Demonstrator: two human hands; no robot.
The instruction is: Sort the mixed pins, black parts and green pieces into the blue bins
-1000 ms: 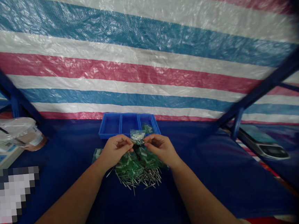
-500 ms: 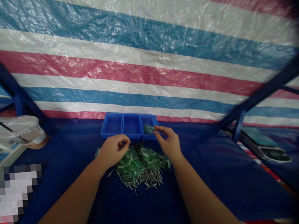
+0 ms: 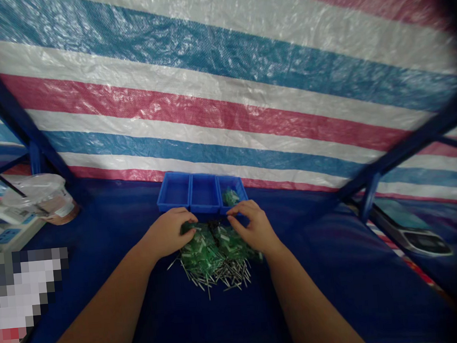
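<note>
A heap of green, clear-looking small pieces (image 3: 203,248) lies on the blue table, with thin metal pins (image 3: 231,271) along its near side and small black parts (image 3: 213,231) at its middle. My left hand (image 3: 172,231) reaches over the heap's left edge, thumb and forefinger apart. On the other side, my right hand (image 3: 255,227) hovers at the heap's upper right, thumb and forefinger slightly apart. No object shows between the fingers of either hand. Green pieces (image 3: 229,197) also lie in the right-hand blue bin (image 3: 243,188), just beyond my right hand.
Two more blue bins, the left (image 3: 174,189) and the middle (image 3: 204,192), stand beside it. A lidded plastic cup (image 3: 57,205) with a straw is at the left. A digital scale (image 3: 422,237) sits at the right. Striped sheeting (image 3: 223,108) hangs behind, between blue frame bars (image 3: 373,180).
My right hand has come back from the right-hand bin to the heap. My left hand's fingers, curled together before, have parted and lowered to the green pieces. The view has shifted slightly.
</note>
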